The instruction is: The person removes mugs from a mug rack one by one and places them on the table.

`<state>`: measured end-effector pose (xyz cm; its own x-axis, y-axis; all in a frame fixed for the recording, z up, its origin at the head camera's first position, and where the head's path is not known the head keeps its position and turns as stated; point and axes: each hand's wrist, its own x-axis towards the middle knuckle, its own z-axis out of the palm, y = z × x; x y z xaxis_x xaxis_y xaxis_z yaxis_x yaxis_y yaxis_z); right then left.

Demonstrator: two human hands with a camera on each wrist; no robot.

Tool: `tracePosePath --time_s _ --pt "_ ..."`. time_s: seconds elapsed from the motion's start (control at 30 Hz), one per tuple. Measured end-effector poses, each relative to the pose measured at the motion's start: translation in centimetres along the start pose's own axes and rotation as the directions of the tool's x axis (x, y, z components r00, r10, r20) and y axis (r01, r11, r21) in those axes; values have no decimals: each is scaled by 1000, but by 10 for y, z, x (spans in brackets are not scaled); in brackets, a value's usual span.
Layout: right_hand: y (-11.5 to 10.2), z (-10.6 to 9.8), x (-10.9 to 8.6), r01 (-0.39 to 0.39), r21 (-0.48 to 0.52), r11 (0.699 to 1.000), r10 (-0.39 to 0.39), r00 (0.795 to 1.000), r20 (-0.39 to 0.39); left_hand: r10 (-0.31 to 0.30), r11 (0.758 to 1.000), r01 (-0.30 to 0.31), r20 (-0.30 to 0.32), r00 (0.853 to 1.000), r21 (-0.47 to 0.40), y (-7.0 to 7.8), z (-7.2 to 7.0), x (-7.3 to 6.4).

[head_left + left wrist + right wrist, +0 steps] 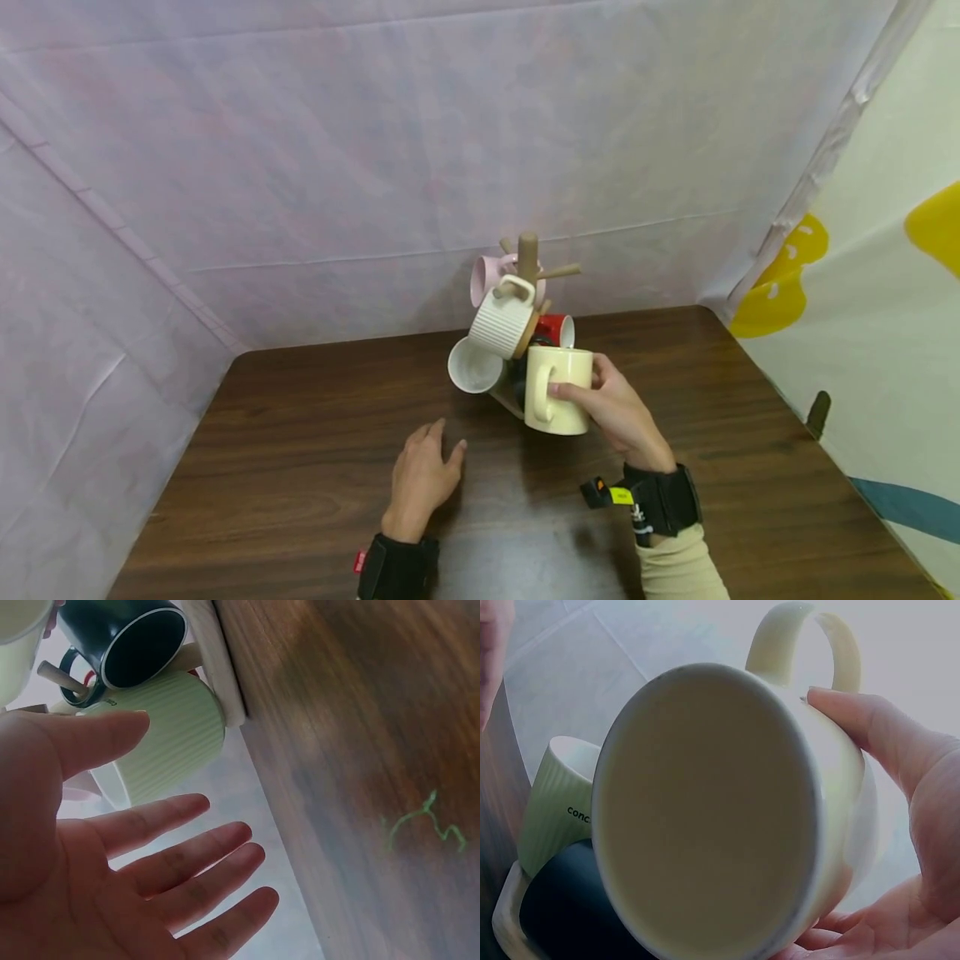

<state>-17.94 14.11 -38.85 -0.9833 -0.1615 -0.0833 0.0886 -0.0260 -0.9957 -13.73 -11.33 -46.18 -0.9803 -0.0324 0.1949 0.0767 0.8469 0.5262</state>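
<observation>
My right hand (618,408) grips a cream mug (570,392) by its body, thumb beside the handle, in front of a wooden mug tree (528,250). In the right wrist view a broad round end of the cream mug (705,810) faces the camera. My left hand (423,475) is held low over the table, fingers extended, holding nothing. Close to it, low on the tree's left, is a pale green ribbed mug (165,739). A dark mug (139,649) hangs beside that one; the cream mug mostly hides it in the head view.
A white ribbed mug (501,323) and a pink mug (486,279) hang higher on the tree. Behind the cream mug shows a red mug (555,329). The brown wooden table (300,425) meets a pale cloth wall (337,167) at the back.
</observation>
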Motion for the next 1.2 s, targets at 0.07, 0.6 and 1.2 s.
tracePosePath --time_s 0.07,0.6,1.2 --pt "1 -1 1 -2 -7 1000 2 1000 -3 4 1000 -4 4 1000 -10 1 0 0" --pt "2 -6 2 -17 -37 999 17 1000 -7 55 996 -59 -47 997 -67 13 -13 10" --pt "5 -9 4 -13 -51 999 9 997 -71 155 954 -156 -25 988 -255 28 -20 12"
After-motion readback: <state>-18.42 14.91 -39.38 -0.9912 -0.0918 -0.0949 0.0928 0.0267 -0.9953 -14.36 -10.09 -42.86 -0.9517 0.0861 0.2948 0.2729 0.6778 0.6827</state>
